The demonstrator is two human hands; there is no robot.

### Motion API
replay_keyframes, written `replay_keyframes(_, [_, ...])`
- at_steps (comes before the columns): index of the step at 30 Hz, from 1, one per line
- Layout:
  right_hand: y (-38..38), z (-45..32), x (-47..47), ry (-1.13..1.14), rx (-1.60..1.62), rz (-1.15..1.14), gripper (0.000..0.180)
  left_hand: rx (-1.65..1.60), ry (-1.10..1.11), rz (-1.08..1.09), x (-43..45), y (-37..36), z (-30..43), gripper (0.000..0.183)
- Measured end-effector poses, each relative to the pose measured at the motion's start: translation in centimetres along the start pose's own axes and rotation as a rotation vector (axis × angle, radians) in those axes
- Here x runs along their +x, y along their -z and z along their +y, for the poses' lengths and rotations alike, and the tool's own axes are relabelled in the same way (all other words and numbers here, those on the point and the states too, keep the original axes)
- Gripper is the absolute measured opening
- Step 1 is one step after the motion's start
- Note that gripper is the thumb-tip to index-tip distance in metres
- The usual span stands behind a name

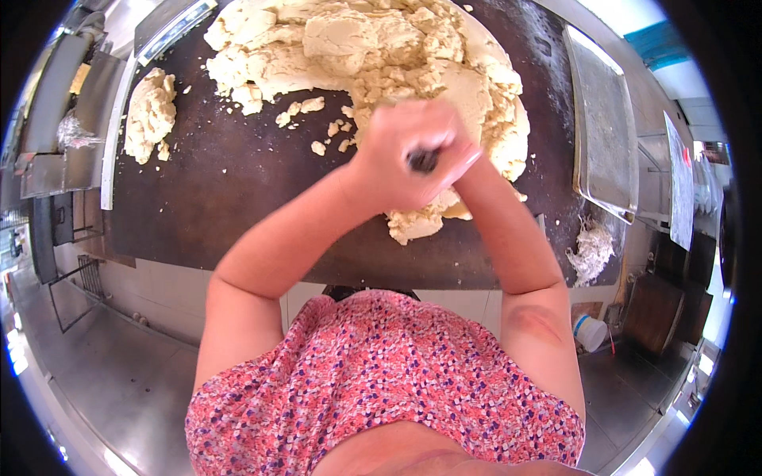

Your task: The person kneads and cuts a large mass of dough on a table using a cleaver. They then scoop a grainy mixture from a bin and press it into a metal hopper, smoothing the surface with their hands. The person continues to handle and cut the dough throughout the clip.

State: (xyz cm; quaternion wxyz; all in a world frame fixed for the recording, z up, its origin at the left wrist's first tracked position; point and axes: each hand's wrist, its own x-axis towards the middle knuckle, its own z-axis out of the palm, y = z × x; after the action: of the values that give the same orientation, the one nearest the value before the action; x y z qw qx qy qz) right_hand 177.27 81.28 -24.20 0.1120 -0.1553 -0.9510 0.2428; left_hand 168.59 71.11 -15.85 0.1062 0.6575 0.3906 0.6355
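My left hand (396, 157) is curled in a fist above the dough, blurred by motion. In its grip shows the dark end of what looks like a handle (423, 159); the rest of that object is hidden. My right forearm (506, 232) comes in from the other side, and the two hands overlap. Most of my right hand is behind the left, so its grip cannot be seen. Beneath and beyond them a large, pale, crumbly mass of dough (393, 53) spreads over the dark worktable (238, 196). A piece of it (415, 227) reaches towards the near edge.
A separate dough lump (150, 116) lies at the far left, with crumbs (300, 110) nearer the middle. On the right are a metal tray (604, 119) and a whitish, crumpled bundle of plastic or fibre (591, 253). A white bucket (590, 333) stands below the table.
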Motion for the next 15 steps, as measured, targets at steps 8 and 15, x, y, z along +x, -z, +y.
replay_keyframes(8, [10.2, 1.6, 0.0, -0.111, -0.025, 0.280, 0.030, -0.391, 0.517, 0.006, 8.1, -5.0, -5.4, 0.031])
replay_keyframes(15, [3.7, 10.8, 0.5, -0.187, 0.100, 0.245, 0.033, -0.515, 0.673, 0.101, 6.7, -7.8, -11.8, 0.027])
